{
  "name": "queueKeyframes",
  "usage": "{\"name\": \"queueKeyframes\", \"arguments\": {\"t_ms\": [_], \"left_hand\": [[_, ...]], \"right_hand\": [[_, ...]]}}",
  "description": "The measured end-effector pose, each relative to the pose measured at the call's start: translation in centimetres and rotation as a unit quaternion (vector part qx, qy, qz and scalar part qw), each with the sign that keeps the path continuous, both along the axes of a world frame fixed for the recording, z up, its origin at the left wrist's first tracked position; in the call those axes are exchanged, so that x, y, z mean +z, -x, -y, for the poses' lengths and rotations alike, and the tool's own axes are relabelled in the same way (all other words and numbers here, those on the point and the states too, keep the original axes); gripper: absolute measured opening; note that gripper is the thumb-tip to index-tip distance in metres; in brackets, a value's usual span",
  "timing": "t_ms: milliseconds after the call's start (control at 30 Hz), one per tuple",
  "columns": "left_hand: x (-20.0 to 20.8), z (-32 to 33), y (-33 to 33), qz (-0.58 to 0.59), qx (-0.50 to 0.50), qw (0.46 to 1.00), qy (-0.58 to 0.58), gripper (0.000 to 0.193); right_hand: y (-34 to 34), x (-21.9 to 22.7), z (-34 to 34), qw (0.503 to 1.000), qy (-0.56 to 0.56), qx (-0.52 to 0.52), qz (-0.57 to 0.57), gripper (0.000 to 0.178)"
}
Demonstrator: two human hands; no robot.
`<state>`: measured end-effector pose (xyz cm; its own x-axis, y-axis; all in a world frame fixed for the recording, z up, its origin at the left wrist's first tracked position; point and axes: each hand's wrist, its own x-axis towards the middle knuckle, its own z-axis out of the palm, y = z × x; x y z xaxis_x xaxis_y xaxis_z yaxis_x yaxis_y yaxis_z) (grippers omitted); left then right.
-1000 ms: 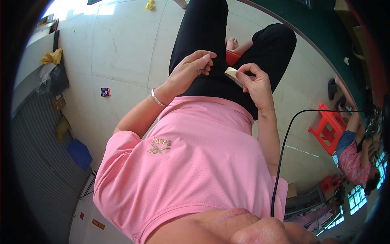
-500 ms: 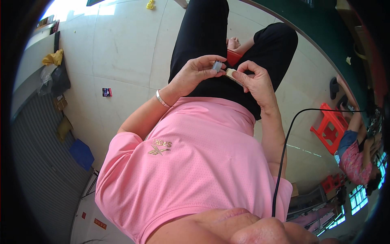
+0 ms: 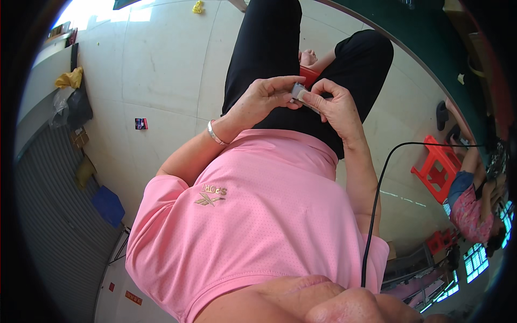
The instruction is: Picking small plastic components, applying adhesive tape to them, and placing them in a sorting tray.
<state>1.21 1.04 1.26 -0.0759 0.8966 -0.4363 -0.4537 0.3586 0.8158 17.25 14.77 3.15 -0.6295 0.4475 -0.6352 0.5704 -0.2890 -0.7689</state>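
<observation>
Above my lap, my left hand (image 3: pixel 259 100) pinches a small grey metallic-looking block (image 3: pixel 297 89) between thumb and fingers. My right hand (image 3: pixel 342 112) is closed on a small cream-coloured piece (image 3: pixel 302 95), thumb on top. The cream piece meets or overlaps the block's near right side; whether the two are joined, I cannot tell. Much of both parts is hidden by my fingertips.
A green-topped table (image 3: pixel 371 13) curves along the upper right. Beyond my right arm, a black cable (image 3: pixel 379 199) hangs down and a red stool (image 3: pixel 435 166) stands near a seated person (image 3: pixel 471 210). A small dark packet (image 3: pixel 141 124) lies on the tiled floor at left.
My left hand has shifted slightly to the right, and my right hand a little left. The grey block and cream piece, apart before, now come together.
</observation>
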Motion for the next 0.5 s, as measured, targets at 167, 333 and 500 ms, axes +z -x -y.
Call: {"name": "queueKeyframes", "arguments": {"t_ms": [167, 333, 500], "left_hand": [[0.2, -0.13, -0.06, -0.012, 0.008, 1.0, 0.0, 0.04], [-0.04, -0.15, -0.14, -0.03, 0.005, 0.999, 0.015, 0.038], [-0.09, -0.17, 0.01, -0.061, -0.02, 0.998, 0.018, 0.041]], "right_hand": [[0.09, 0.14, -0.11, 1.0, -0.001, 0.006, 0.006, 0.027], [0.25, 0.23, 0.1, 1.0, -0.011, 0.004, 0.004, 0.027], [0.24, -0.01, 0.21, 0.999, -0.049, 0.012, 0.004, 0.025]]}}
